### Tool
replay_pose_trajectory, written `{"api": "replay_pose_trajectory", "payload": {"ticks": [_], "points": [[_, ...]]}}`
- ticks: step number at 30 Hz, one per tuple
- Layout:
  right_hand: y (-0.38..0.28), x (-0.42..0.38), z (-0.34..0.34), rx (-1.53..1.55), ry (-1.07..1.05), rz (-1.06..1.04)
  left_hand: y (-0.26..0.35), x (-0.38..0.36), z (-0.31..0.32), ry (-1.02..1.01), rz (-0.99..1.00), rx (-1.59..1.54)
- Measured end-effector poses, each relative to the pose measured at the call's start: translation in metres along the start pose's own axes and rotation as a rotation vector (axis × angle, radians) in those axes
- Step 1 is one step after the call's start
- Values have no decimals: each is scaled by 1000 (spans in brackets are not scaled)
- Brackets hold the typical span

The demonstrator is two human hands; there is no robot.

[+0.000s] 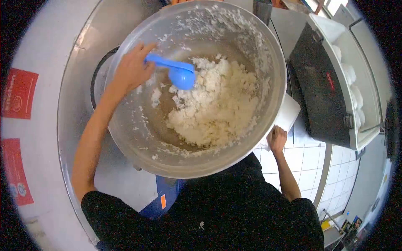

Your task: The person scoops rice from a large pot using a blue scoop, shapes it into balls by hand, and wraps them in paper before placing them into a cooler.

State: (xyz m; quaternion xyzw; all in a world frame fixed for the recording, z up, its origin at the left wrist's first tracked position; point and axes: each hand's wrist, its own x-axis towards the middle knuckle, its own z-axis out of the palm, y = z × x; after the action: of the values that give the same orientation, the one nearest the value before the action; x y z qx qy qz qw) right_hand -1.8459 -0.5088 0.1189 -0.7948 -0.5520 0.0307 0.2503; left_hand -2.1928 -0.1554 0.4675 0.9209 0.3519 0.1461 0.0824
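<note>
A blue plastic scoop (181, 76) is gripped by its handle in my left hand (135, 69), which reaches over the left rim of a large metal pot (140, 157). Its rounded bowl hangs at the left edge of a heap of cooked white rice (217, 104). Rice grains cling to the pot's inner wall. Below the pot's right rim, my right hand (277, 139) has its fingers curled at the lower edge of a white, smooth-faced piece (289, 112). The rim hides part of that piece, and I cannot tell whether it is a box or paper.
An open black-and-white cooler box (322, 85) at the right holds several rounded white packs (355, 97). Beneath the pot lies a metal counter (79, 104). Two red printed sheets (19, 94) are at the far left, and white tiles (303, 163) show at lower right.
</note>
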Motion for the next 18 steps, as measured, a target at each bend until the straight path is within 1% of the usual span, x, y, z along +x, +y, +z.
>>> {"api": "replay_pose_trajectory", "payload": {"ticks": [1, 2, 4, 5, 6, 8, 9, 10, 12, 14, 15, 16, 17, 18], "points": [[5, -6, 5, -55, 64, -24, -11, -11, 0, -223, -120, 167], [8, -9, 10, -48, 81, -34, -18, -19, -1, -425, -246, 347], [12, -13, 17, -107, 154, -22, -14, -38, 15, -572, -199, 248], [16, -15, 20, -89, 131, -27, -36, -43, 39, -596, -4, 61], [21, -16, 23, -76, 107, -32, -10, -34, 39, -708, -74, 29], [27, -16, 23, -59, 152, -106, -21, -33, 81, -645, 19, -65], [28, -17, 22, -73, 68, -51, -17, -30, 85, -649, 7, -69], [29, -19, 20, -70, 46, -34, -12, -23, 87, -639, -30, -47], [29, -18, 24, -125, 88, -24, -8, -6, 90, -692, -42, -28], [22, -13, 16, -83, 71, 6, -13, 10, 81, -316, 134, -108], [17, -9, 11, -70, 128, -19, -7, 20, 81, -325, 147, -109], [12, -5, 8, -54, 186, -48, 1, 30, 83, -304, 64, -126], [14, -5, 8, -54, 185, -43, 10, 35, 88, -281, -25, -144], [15, -5, 10, -63, 194, -44, 20, 39, 99, -288, -23, -143]]}}
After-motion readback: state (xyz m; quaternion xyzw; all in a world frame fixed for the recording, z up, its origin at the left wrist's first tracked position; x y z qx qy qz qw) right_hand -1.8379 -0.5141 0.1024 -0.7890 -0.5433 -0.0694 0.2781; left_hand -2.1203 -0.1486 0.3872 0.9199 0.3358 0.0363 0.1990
